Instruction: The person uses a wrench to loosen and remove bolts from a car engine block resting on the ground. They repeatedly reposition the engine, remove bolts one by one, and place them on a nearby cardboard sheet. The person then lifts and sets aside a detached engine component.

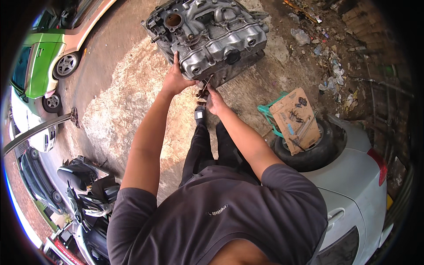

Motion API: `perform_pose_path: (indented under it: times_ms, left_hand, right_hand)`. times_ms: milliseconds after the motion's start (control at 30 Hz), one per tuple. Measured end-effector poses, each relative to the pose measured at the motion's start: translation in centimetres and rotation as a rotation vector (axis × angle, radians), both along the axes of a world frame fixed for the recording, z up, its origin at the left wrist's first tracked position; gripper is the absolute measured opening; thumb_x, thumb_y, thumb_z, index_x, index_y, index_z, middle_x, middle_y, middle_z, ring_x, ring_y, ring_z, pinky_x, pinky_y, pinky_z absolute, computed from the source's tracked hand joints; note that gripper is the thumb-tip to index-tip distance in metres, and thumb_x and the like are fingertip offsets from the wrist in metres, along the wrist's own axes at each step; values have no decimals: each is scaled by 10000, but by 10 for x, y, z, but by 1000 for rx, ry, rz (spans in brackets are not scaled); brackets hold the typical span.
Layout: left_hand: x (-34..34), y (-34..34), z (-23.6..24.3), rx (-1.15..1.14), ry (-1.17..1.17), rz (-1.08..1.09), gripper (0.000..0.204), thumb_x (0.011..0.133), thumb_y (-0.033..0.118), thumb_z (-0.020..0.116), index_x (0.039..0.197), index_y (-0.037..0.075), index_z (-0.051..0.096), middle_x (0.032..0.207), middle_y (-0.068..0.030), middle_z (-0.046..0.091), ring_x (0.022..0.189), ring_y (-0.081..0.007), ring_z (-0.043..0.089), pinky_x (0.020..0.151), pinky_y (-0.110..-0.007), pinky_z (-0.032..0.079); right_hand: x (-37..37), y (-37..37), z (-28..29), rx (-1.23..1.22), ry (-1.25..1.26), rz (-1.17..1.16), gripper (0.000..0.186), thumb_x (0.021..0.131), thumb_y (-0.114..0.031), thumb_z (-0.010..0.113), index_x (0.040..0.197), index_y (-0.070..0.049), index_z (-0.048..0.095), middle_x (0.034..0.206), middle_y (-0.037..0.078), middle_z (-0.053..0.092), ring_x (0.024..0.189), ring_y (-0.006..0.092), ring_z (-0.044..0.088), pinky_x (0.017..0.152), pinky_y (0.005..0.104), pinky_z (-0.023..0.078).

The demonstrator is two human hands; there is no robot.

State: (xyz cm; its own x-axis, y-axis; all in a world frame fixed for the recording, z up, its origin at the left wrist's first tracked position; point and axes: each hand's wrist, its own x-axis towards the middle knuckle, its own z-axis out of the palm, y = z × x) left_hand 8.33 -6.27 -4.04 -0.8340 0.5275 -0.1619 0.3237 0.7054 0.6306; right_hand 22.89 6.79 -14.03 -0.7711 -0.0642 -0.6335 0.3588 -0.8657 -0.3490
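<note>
In front of me stands a grey metal car engine [221, 48], with a ribbed cover, a dark round cap and a round opening on top. My left hand [176, 81] rests against its near left side, index finger stretched up along the casing and thumb spread to the right; its other fingers are partly hidden. Just below the engine's near edge, my right hand [215, 100] is closed around a thin metal rod [205, 85]. The rod's upper end meets the engine's lower side. Its exact kind is too small to tell.
To the right, a brown cardboard sheet [297, 115] carrying small metal parts lies over a green plastic stool [266, 111] and a tyre [304, 161]. A silver car [349, 176] is beside me. Parked motorcycles [90, 190] and a green car [42, 66] are left; litter [333, 73] lies far right.
</note>
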Motion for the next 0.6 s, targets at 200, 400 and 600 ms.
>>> perform_pose_path:
  times_ms: [200,400,600]
  left_hand:
    - [-4,-4,1,15,-94,-36,1458,541,427,900,1509,81,-134,1360,-340,444,1260,-449,463,1060,-422,401]
    - [-2,-3,11,-63,-55,-64,1406,605,350,895,1505,103,-156,1355,-319,458,1256,-402,488,1066,-404,406]
    - [-9,-10,9,-29,-43,-115,1410,608,386,875,1504,125,-182,1339,-304,473,1181,-453,516,992,-436,449]
  right_hand:
    - [-11,-8,-21,146,10,37,480,889,-581,583,1088,-144,567,982,24,609,944,175,605,741,424,521]
    - [-13,58,-19,1193,35,323,433,929,-466,583,1192,-123,610,1061,62,657,959,231,622,808,356,492]
    - [-24,124,54,2445,183,741,280,872,-329,647,1083,-147,664,1005,37,675,1051,244,576,884,443,448]
